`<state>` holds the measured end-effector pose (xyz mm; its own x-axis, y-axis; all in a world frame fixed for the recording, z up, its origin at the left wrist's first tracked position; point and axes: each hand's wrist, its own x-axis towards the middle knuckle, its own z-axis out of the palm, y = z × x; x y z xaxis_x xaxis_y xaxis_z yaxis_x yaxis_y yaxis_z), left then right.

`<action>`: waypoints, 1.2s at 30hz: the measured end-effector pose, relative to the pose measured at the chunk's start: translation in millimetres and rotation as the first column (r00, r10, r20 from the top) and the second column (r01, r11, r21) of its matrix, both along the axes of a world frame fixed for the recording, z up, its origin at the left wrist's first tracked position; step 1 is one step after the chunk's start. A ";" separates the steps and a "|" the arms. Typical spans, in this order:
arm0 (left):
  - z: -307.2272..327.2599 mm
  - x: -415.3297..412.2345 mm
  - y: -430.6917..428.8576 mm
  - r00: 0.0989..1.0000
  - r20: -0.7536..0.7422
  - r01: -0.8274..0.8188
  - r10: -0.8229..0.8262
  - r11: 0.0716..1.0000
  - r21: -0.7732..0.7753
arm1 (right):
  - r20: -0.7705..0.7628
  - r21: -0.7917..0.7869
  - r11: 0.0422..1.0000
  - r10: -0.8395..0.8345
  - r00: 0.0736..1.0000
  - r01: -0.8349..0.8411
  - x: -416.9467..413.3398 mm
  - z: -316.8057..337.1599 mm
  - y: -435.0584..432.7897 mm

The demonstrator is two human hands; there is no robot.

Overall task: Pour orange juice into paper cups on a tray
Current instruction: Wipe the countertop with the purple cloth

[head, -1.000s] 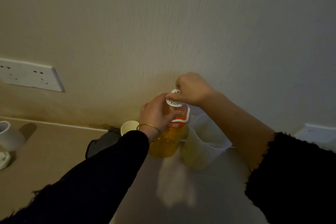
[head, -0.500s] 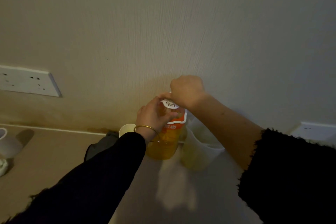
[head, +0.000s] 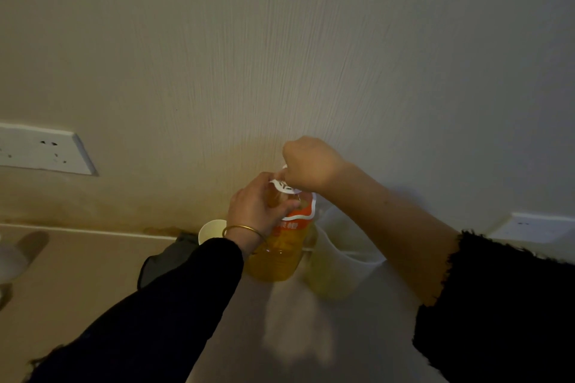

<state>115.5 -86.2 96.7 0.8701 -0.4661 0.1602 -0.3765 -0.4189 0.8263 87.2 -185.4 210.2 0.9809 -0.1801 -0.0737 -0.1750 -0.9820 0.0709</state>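
Note:
An orange juice bottle (head: 280,255) with an orange and white label stands on the counter near the wall. My left hand (head: 255,207) grips its shoulder and neck. My right hand (head: 308,166) is curled round the bottle's top, and its fingers hide the cap. A white paper cup (head: 209,232) stands just left of the bottle, half hidden by my left wrist. A dark tray (head: 161,261) lies under and in front of that cup, mostly covered by my left sleeve.
A translucent plastic jug (head: 339,264) with yellowish liquid stands right of the bottle, touching it. The wall rises close behind. A white socket plate (head: 40,149) is on the wall at left, another (head: 535,227) at right. A white object (head: 9,261) sits at the far left.
My right hand has turned and shifted slightly on the bottle's top. The camera view has drifted a little; the bottle stays upright in my left hand.

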 end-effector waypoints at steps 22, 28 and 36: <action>0.1 0.5 0.3 1.000 -0.012 0.017 -0.017 1.000 -0.012 | -0.006 -0.078 0.991 0.107 0.994 -0.108 -4.3 9.8 4.3; 3.4 -2.4 -1.8 1.000 0.002 0.011 -0.011 1.000 0.028 | -0.018 -0.167 0.972 0.162 0.987 -0.163 -15.4 -4.8 10.4; 3.6 -0.5 -0.8 1.000 0.010 0.016 -0.016 0.999 0.032 | 0.109 -0.282 0.958 0.093 0.990 -0.059 -5.4 -20.3 4.0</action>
<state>115.0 -87.0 100.2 0.8610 -0.4848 0.1538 -0.3917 -0.4391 0.8085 81.9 -181.4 190.0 0.9910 -0.1017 0.0870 -0.1248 -0.9373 0.3253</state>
